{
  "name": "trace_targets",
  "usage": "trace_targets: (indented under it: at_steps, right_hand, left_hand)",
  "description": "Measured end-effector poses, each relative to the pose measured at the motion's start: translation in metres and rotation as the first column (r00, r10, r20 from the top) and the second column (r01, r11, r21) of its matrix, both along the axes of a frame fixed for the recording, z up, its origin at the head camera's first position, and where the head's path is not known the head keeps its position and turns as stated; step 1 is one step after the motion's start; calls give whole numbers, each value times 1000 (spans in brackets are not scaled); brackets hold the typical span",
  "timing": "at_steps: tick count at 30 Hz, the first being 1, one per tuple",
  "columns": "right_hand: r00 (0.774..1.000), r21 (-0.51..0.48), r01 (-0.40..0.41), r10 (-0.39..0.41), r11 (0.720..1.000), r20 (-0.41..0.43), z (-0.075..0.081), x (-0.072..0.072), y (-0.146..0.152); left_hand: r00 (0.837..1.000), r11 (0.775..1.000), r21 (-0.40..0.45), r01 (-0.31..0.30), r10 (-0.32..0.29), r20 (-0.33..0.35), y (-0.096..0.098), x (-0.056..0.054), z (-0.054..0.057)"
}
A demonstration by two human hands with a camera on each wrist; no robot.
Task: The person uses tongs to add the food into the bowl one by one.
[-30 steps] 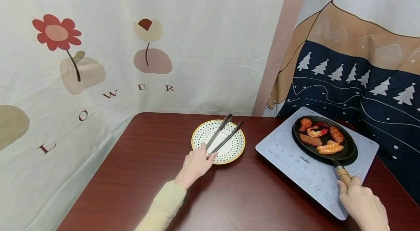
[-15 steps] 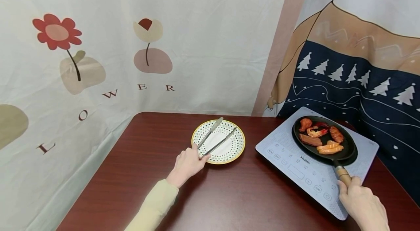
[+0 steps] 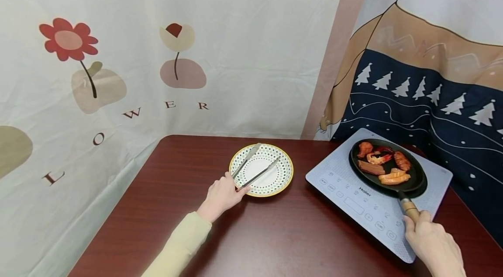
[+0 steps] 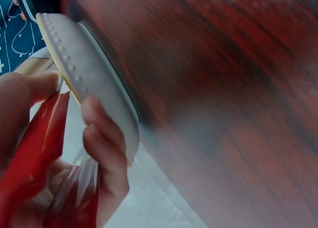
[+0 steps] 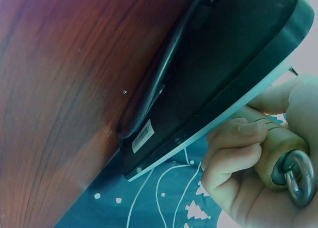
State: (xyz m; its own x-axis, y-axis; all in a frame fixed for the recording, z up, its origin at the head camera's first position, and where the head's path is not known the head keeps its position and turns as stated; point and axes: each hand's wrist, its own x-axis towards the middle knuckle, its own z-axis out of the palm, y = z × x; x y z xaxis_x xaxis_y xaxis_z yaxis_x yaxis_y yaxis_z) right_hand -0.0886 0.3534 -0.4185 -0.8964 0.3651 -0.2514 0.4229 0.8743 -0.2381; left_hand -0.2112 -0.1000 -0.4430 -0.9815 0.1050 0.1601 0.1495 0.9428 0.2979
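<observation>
My left hand (image 3: pixel 222 194) holds a pair of metal tongs (image 3: pixel 258 174) at the near left rim of a round plate (image 3: pixel 284 182) with a yellow edge and green dots. The tongs' two arms stand spread over the plate, pointing away from me. In the left wrist view their red handles (image 4: pixel 42 138) lie between thumb and fingers. On the right, my right hand (image 3: pixel 434 242) grips the wooden handle (image 3: pixel 411 210) of a black frying pan (image 3: pixel 419 176). The pan contains a shrimp (image 3: pixel 379 158), orange slices (image 3: pixel 394 177), a brown piece (image 3: pixel 371 167) and other browned food.
Beneath the pan is a pale Haier induction cooktop (image 3: pixel 355 205), set at an angle on the dark red-brown table (image 3: pixel 283 233). Behind the table hang a white flower-print cloth (image 3: pixel 251 50) and a navy cloth with white trees (image 3: pixel 416 111).
My left hand has moved left and slightly toward me with the tongs, whose tips now lie over the plate rather than reaching past its far rim. My right hand and the pan stay put.
</observation>
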Motion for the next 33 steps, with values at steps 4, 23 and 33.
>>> trace_targets:
  at_steps: [4, 23, 33]
  right_hand:
    - [1000, 1, 5, -5, 1000, 5, 0, -1, -1]
    - [1000, -5, 2, -1, 1000, 3, 0, 0, -1]
    - [1000, -6, -4, 4, 1000, 1, 0, 1, 0]
  left_hand:
    - [1000, 999, 35, 6, -7, 24, -1, -1, 1]
    - [994, 993, 39, 109, -110, 17, 2, -1, 14]
    - [998, 998, -9, 62, -62, -4, 6, 0, 14]
